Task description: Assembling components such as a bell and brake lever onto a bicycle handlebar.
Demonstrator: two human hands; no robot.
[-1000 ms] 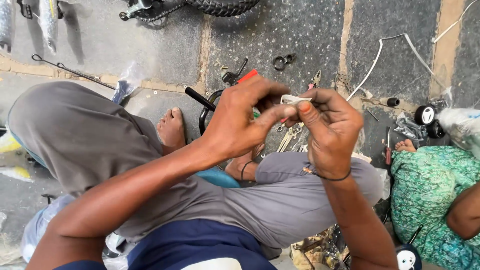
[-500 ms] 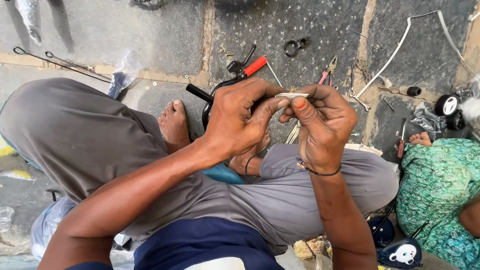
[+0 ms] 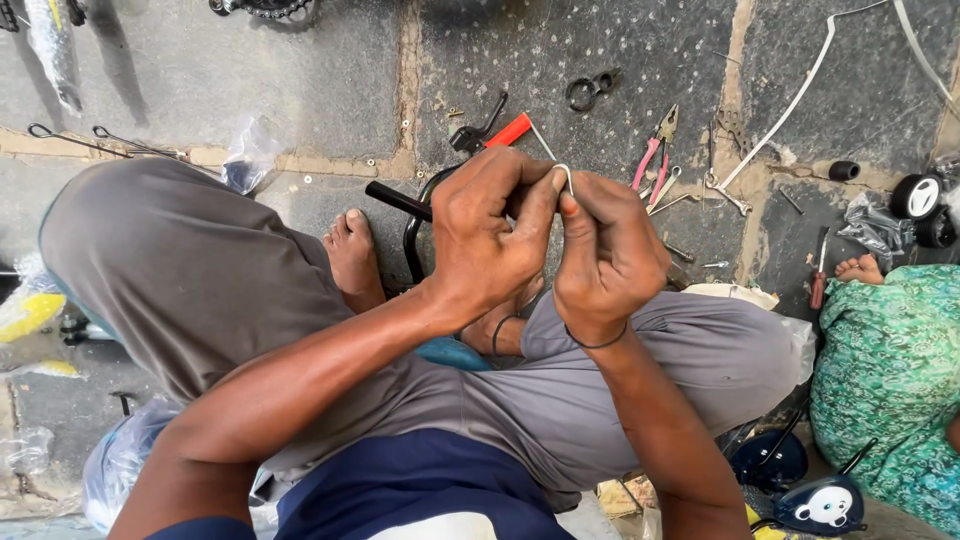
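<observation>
My left hand (image 3: 490, 235) and my right hand (image 3: 605, 255) are pressed close together above my lap. Between their fingertips they pinch a small white part (image 3: 565, 176); only a thin curved edge of it shows, and what it is I cannot tell. Both hands hover over a black bent tube (image 3: 405, 215) lying on the stone floor by my bare foot (image 3: 352, 255). A dark band circles each wrist.
Tools lie on the paving ahead: a red-handled tool (image 3: 510, 130), pink-handled pliers (image 3: 652, 150), a black ring clamp (image 3: 588, 90), small screws. A white cable (image 3: 790, 105) runs to the upper right. Small black wheels (image 3: 920, 195) sit at right, beside a person in green patterned cloth (image 3: 890, 380).
My hands have closed tighter together over the small white part, hiding most of it. The view has shifted so the tools on the floor sit lower in the frame.
</observation>
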